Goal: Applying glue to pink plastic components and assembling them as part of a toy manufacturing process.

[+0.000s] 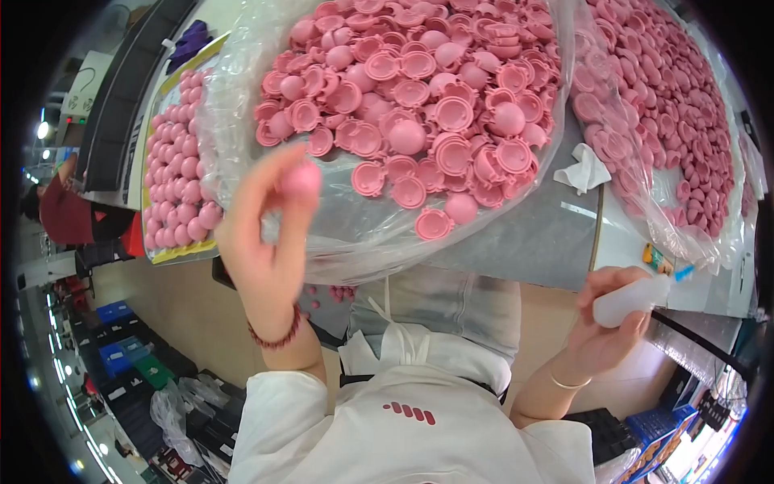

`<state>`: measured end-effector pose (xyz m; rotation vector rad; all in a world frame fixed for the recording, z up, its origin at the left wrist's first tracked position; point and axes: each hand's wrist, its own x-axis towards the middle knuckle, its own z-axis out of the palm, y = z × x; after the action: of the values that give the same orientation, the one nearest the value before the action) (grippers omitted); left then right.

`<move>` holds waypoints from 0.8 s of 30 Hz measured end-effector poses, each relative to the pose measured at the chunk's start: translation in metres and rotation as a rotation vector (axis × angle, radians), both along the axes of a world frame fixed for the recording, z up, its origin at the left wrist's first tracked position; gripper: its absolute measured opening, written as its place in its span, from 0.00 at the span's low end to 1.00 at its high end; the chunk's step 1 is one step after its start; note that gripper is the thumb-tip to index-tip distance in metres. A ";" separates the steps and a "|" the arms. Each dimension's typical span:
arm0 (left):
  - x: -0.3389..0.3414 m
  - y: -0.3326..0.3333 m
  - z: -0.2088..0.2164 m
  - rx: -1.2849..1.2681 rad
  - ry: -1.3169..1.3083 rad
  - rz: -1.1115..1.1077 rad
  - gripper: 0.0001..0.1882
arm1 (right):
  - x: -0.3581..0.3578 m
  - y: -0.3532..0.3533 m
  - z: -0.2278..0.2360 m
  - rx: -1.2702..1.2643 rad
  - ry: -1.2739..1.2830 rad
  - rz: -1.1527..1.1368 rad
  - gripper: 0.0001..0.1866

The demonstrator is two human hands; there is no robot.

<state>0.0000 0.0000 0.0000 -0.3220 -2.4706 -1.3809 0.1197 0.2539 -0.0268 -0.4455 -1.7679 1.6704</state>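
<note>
Between the fingertips of my left hand (270, 226) is a pink ball (301, 179), a little blurred, raised over the near left edge of a clear plastic sheet. My right hand (609, 310) wraps around a white squeeze bottle (625, 302) with a blue tip, out by the table's right front edge. On the sheet in front of me lies a heap of pink half-shells (407, 137), some cupped upward, some domed. Left of it, a yellow-edged tray (179, 256) carries rows of pink balls (175, 177).
A second plastic bag of pink half-shells (661, 105) spreads at the right. A crumpled white tissue (582, 169) lies between the heaps. Beyond the tray stands a dark rail (129, 105). Another person in a dark red top (76, 214) is at the far left.
</note>
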 end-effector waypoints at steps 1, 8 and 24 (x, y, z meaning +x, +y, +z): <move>0.015 0.007 0.005 0.128 -0.071 -0.042 0.10 | -0.001 -0.008 0.005 -0.107 0.011 0.159 0.27; 0.044 0.064 -0.041 0.699 -0.145 -0.731 0.10 | -0.012 -0.059 0.011 -0.557 0.008 0.495 0.27; 0.065 0.063 -0.043 1.072 -0.646 -0.734 0.25 | -0.014 -0.023 0.019 0.451 0.513 0.322 0.39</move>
<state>0.0648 0.0634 -0.0431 -0.5964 -1.5542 -3.2459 0.1054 0.2307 -0.0082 0.4532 -1.7944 1.3555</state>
